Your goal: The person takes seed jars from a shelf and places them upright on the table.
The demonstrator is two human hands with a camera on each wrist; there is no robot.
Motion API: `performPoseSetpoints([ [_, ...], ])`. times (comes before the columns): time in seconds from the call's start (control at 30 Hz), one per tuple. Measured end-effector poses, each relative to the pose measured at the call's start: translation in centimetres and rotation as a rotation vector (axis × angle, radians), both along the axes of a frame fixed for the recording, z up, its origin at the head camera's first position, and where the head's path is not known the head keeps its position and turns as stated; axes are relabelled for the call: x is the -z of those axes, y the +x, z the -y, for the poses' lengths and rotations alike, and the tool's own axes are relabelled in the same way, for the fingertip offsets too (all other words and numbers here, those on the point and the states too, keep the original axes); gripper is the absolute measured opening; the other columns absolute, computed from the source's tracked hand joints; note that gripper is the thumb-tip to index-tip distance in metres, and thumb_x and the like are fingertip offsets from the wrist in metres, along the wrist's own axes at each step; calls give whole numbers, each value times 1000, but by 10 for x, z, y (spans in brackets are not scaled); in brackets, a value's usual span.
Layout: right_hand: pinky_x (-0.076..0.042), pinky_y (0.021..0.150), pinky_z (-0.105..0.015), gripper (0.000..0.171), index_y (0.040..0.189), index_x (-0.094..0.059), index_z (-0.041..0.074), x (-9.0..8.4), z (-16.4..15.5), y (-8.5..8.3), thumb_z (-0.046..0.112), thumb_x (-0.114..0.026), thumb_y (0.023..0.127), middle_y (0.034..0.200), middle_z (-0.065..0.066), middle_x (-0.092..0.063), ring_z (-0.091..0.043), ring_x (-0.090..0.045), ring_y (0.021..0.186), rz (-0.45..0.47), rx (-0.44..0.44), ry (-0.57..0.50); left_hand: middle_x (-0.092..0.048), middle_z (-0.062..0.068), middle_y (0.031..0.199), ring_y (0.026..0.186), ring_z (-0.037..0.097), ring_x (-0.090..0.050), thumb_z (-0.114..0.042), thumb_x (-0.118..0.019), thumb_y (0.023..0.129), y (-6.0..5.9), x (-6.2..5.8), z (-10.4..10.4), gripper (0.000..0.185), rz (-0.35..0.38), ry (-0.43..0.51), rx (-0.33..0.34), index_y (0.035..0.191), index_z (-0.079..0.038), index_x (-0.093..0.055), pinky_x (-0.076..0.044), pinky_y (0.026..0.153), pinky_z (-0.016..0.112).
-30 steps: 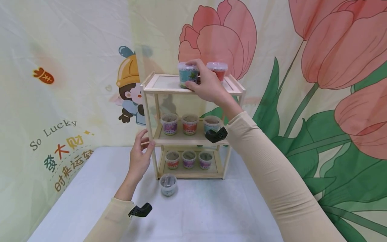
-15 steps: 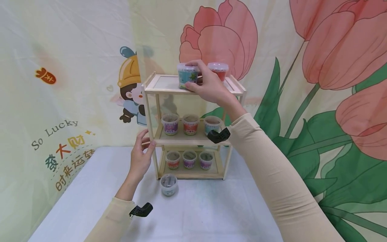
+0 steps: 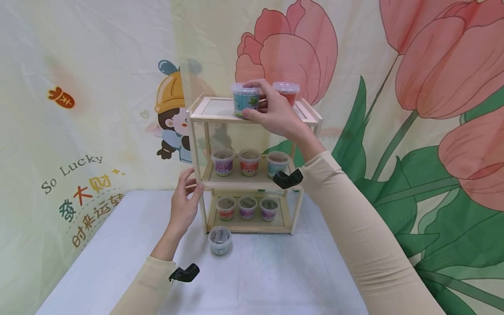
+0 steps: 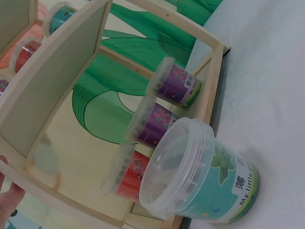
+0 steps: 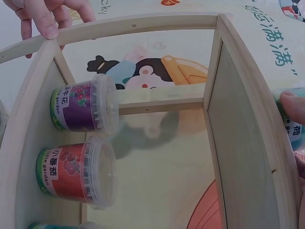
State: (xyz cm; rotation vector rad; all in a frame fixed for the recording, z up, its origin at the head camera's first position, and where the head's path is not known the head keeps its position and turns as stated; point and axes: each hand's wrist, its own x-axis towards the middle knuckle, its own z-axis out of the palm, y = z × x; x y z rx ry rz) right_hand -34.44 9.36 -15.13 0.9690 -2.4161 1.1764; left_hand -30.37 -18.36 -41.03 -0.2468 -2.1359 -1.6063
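Note:
My right hand (image 3: pixel 277 111) grips a teal plastic cup (image 3: pixel 241 101) with a clear lid, over the front of the top tier of a small wooden shelf (image 3: pixel 256 185). In the right wrist view, part of that teal cup (image 5: pixel 294 131) shows at the right edge under my thumb. A red lidded cup (image 3: pixel 288 93) stands behind my right hand, partly hidden. Lower down, my left hand (image 3: pixel 184 205) holds the shelf's left front post, thumb on the front and fingers at the side. Another teal cup (image 4: pixel 214 179) stands on the table before the shelf.
On the middle tier stand a purple cup (image 3: pixel 223 162), a red cup (image 3: pixel 249 162) and a teal cup (image 3: pixel 277 162). The bottom tier bears a red cup (image 3: pixel 226 209) and two purple ones. A white cloth (image 3: pixel 275 280) covers the table; a printed curtain hangs behind.
The head view shifts slightly. The gripped teal cup sits a touch farther left of the red cup on the top tier. My left hand keeps its place on the post.

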Motion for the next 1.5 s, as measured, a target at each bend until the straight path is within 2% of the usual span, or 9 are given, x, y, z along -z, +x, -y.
performPoseSetpoints([
  [0.57,-52,103,-32,59,150,-51,21,3,-1,2,23,-80,98,136,-6,-60,-20,-65,112,-47,-36,-35,-56,18,141,129,41,-57,-29,-61,110,1,-2,-2,56,-6,2,-4,161,-33,-39,-48,104,62],
  [1.0,-57,97,-35,57,147,-53,14,8,2,9,18,-80,97,129,-8,-65,-20,-68,104,-160,-11,-34,-58,20,139,127,43,-59,-27,-62,109,1,-3,-1,55,-25,-10,-16,161,-27,-41,-48,104,62],
  [1.17,-56,98,-34,57,147,-52,15,7,2,15,19,-80,97,129,-8,-65,-20,-68,105,-157,12,-15,-58,21,139,127,44,-59,-25,-63,109,1,-3,-1,57,-11,-10,-14,161,-25,-40,-48,104,62],
  [1.5,-57,99,-33,57,147,-53,17,2,-2,27,19,-80,97,128,-8,-64,-19,-68,107,-122,39,2,-59,20,138,127,44,-59,-26,-63,109,0,-2,-1,55,-32,-20,-19,160,-25,-42,-48,105,62],
])
